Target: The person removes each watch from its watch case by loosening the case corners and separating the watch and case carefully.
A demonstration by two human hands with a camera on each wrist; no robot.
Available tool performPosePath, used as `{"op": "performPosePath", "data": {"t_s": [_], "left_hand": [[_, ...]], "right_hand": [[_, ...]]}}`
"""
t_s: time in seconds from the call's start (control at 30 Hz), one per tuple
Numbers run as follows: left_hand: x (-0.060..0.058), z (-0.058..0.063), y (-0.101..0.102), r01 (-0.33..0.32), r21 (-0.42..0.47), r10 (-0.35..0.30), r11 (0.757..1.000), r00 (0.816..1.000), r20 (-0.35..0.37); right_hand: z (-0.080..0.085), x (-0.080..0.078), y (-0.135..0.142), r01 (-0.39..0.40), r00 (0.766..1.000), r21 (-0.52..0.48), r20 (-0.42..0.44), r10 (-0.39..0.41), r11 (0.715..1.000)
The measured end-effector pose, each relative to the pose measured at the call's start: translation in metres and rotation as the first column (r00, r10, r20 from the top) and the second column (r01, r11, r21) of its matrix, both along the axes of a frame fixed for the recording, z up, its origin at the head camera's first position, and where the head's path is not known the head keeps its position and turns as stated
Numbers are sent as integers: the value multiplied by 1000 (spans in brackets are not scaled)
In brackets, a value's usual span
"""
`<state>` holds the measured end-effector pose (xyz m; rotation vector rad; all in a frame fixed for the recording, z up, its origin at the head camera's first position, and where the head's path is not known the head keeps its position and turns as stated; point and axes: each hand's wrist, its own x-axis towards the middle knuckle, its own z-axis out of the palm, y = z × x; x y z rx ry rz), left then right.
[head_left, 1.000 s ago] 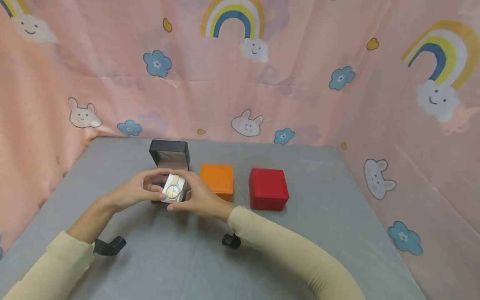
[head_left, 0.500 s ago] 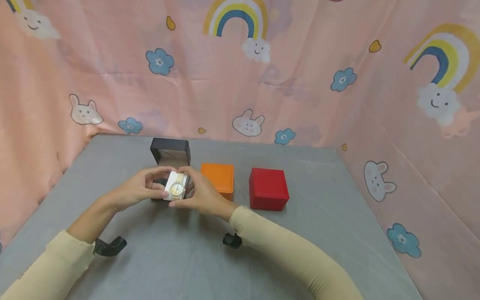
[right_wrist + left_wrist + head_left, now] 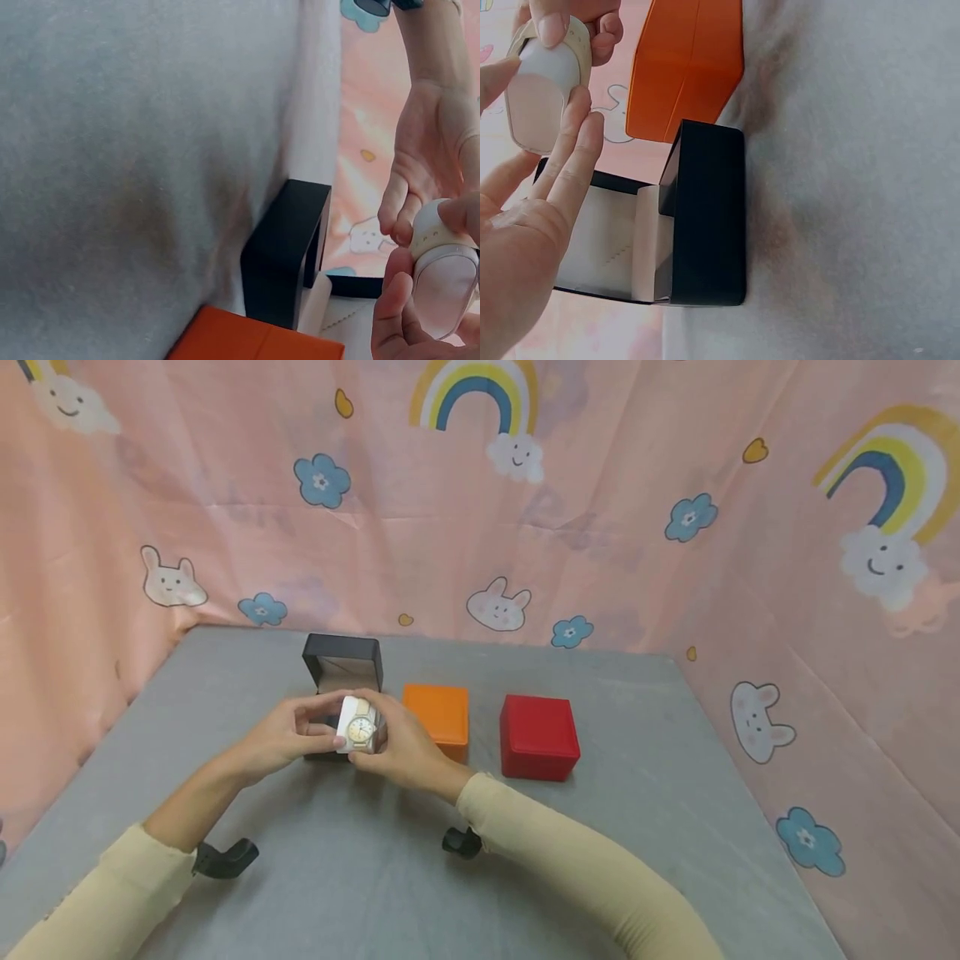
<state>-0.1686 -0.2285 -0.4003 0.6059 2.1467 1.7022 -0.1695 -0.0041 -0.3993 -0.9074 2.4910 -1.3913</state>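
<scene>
A wristwatch (image 3: 362,729) with a pale round dial and a cream strap is wrapped round a white watch cushion (image 3: 538,112). Both hands hold this cushion above the front of an open black watch box (image 3: 343,647). My left hand (image 3: 281,739) pinches its left side between thumb and fingers, while my right hand (image 3: 405,743) grips the right side. The strap (image 3: 442,238) shows in the right wrist view, along with the cushion's smooth end. In the left wrist view, a beige lining (image 3: 600,240) shows inside the black box.
Right of the black box stands a closed orange box (image 3: 435,714), and farther right a closed red box (image 3: 538,735). All rest on a grey cloth-covered table (image 3: 360,877). A pink printed curtain (image 3: 420,552) hangs behind. Black wrist-camera mounts (image 3: 227,858) stick out under both forearms.
Both hands have moved slightly right and away with the watch and cushion, which now stand straighter in the head view. The boxes have stayed in place; the head view has shifted a little.
</scene>
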Motion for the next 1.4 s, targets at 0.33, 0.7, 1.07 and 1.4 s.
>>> {"op": "performPosePath", "data": {"t_s": [0.33,0.7,1.07,1.4], "left_hand": [[-1,-3,1,11,-38,-11,999,1000,8],[5,-8,-2,24,-40,-25,999,999,-26],[1,-6,4,40,-21,-41,999,997,-68],[4,-3,-5,87,-15,-88,996,996,-32]], "right_hand": [[-6,0,4,-25,999,-28,30,26,999],[-8,2,1,-30,999,16,20,30,999],[-3,-4,12,-96,994,-30,44,98,995],[3,-3,18,-159,962,-127,204,183,979]]}}
